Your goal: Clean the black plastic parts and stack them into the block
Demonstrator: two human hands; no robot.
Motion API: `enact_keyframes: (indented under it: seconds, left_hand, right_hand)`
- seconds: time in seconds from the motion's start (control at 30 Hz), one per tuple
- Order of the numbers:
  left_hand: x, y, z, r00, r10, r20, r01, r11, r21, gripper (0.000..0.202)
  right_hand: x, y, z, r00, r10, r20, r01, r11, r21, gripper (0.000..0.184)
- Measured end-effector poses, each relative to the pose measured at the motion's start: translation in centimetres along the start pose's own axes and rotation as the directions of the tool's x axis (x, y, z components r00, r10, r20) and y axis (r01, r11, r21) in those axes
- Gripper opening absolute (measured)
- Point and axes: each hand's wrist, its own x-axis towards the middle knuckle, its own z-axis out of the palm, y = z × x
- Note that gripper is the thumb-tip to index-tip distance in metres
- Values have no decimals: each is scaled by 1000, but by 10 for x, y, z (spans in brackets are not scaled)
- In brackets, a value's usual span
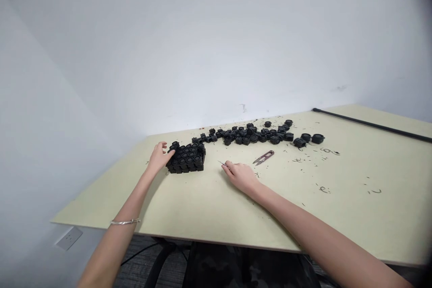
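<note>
My left hand (159,157) is at the left end of a neat block of black plastic parts (186,159), stacked in rows with round faces upward. Its fingers are apart, and the thumb meets the block's upper left edge beside one black part (174,145) that sits higher. My right hand (240,176) rests on the table to the right of the block. Its fingers are closed on a thin pointed metal tool (220,163), whose tip points left toward the block; most of the tool is hidden in the hand.
A pair of thread snips (263,158) lies right of my right hand. Behind it spreads a loose heap of black parts (251,135). Thin black scraps (324,189) are scattered over the pale table (189,211). A black rod (371,124) lies at the far right, and a white wall stands behind.
</note>
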Motion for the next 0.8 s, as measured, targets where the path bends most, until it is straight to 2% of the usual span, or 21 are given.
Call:
enact_keyframes:
  seconds: [0.13,0.3,0.53,0.8]
  left_hand:
    - [8,9,2,996,-33,78,21,990,142,57]
    - [7,12,5,996,-43,78,25,975,221,52]
    - [8,13,5,999,-38,36,30,975,221,49]
    - [8,9,6,997,-56,54,45,982,185,49]
  right_hand:
    - [0,0,0,1000,-2,0,2,1000,-5,42]
    - [1,-1,1,1000,-5,16,5,1000,4,44]
    - [0,-1,0,1000,-7,11,7,1000,-2,43]
    - [0,-1,0,1000,-8,22,8,1000,2,44]
